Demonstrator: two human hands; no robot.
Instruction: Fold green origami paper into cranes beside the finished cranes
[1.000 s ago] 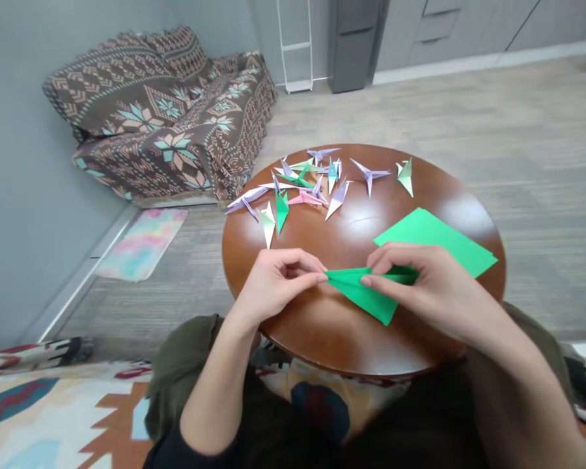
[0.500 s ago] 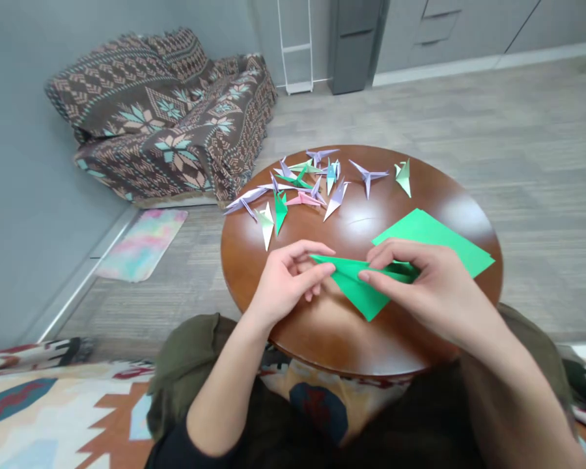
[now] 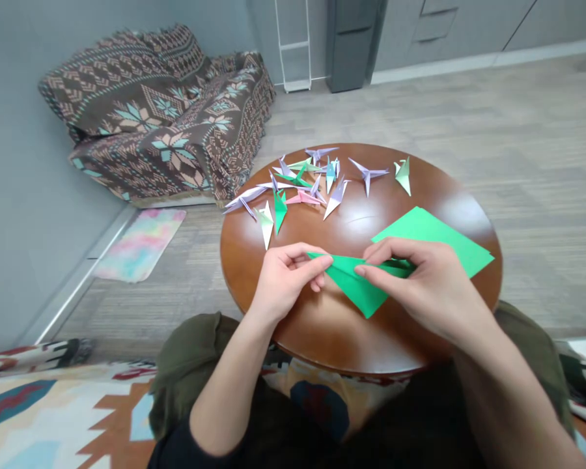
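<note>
A partly folded green paper (image 3: 359, 286) is held just above the round brown table (image 3: 322, 332). My left hand (image 3: 286, 280) pinches its pointed left tip between thumb and fingers. My right hand (image 3: 420, 283) grips the right part, fingers closed over the folds. A stack of flat green sheets (image 3: 434, 234) lies on the table behind my right hand.
Several folded paper cranes (image 3: 303, 185) in purple, green, pink and white lie at the table's far side. A patterned sofa (image 3: 161, 117) stands at the back left, a pastel mat (image 3: 139, 244) on the floor, and a patterned rug (image 3: 39, 410) at the near left.
The green paper has been lifted slightly and turned, its tip now pointing up-left. My left hand shifted from pinching the tip low to holding it higher.
</note>
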